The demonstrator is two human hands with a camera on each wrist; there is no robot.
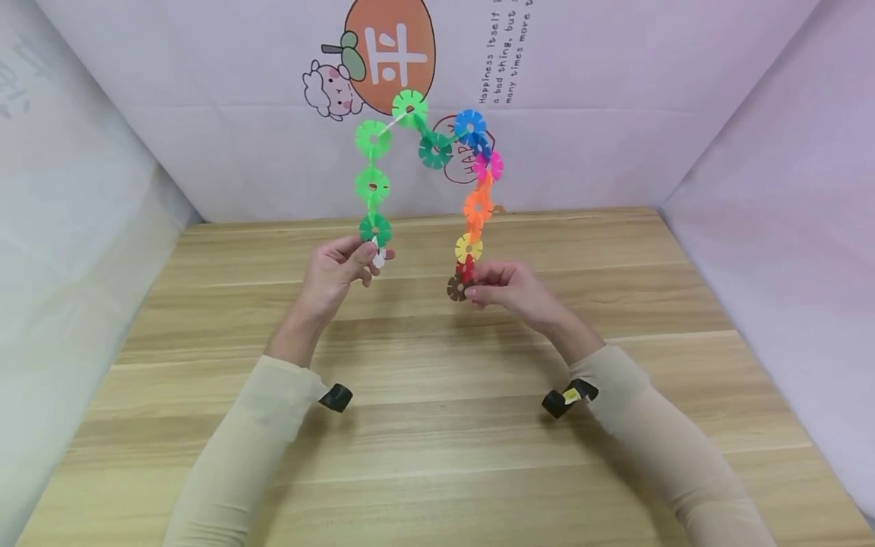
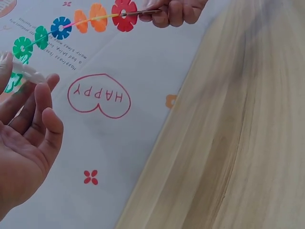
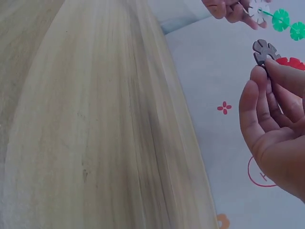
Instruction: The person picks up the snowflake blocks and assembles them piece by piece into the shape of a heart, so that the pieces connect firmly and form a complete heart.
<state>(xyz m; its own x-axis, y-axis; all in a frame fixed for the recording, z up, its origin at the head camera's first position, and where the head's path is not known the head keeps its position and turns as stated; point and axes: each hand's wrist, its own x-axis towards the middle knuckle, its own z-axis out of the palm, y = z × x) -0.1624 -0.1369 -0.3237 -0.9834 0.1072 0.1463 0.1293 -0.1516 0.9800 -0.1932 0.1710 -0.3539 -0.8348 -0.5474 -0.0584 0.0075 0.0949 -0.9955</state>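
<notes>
A chain of slotted, flower-shaped plastic discs [image 1: 373, 140] hangs in an arch above the table, raised between both hands. My left hand [image 1: 331, 275] pinches the white disc [image 1: 379, 258] at one end, below several green ones. At the other end, my right hand [image 1: 521, 295] pinches a brown disc [image 1: 456, 289] between thumb and fingers. From that brown end run red, yellow [image 1: 468, 248], orange [image 1: 478, 207], pink, blue [image 1: 469, 127] and green discs. In the right wrist view, the red disc [image 3: 291, 62] joins the brown one beside the thumb.
Below the hands lies a wood-grain table [image 1: 437, 456]. A white printed backdrop [image 1: 581, 137] rises behind it, with white side walls left and right. Black bands with small devices [image 1: 336, 397] sit at both wrists.
</notes>
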